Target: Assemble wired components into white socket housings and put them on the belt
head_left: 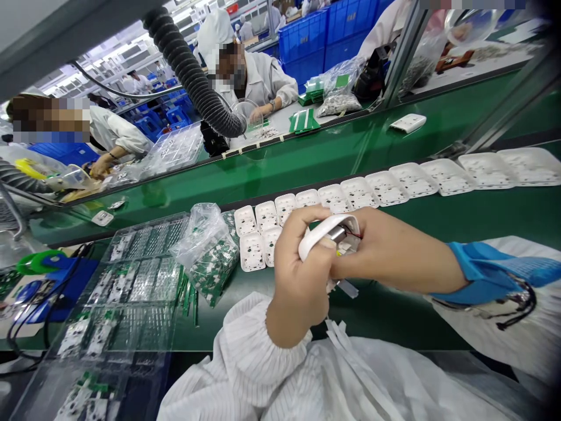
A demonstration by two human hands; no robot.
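Both of my hands hold one white plastic housing (326,231) above the green work surface. My left hand (300,269) has its fingers wrapped round the left side. From the right, my right hand (381,245) grips the other edge. Inside the housing I see a silvery block, thin dark and red wires and a small yellow spot; my fingers cover much of the rest. Just beyond my hands stretches a row of white plastic shells (359,192), open side up, with a few more shells (253,251) in front of its left end.
A clear bag of green circuit boards (213,257) lies left of my hands. Further left are clear compartment trays (144,298) holding white parts. A green conveyor belt (263,169) crosses behind, carrying a white housing (408,123). Co-workers sit beyond; a ribbed black hose (188,70) hangs overhead.
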